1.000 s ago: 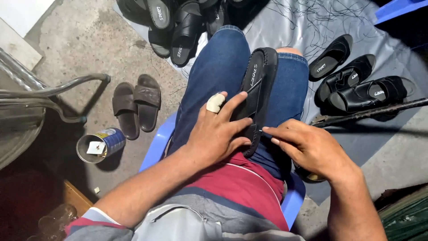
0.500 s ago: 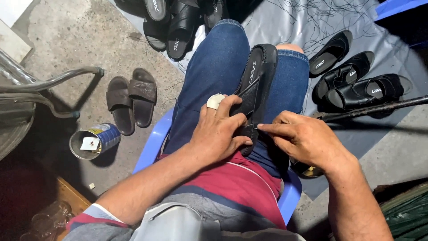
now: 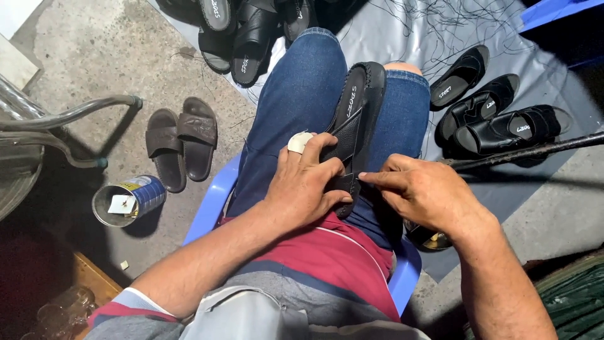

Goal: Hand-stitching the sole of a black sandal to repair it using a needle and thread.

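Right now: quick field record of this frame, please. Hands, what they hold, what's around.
left hand: grips black sandal lying on the lap, white wrap on index finger
right hand: fingertips pinch at the sandal's strap
seat: blue plastic chair
floor left: brown slides; open tin can
floor right: black sandals on grey sheet
top: more black sandals

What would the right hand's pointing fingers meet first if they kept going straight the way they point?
The right hand points leftward across the lap; its fingertips already sit at the black sandal strap, with the left hand just beyond. Depth is unclear, but the strap probably comes first.
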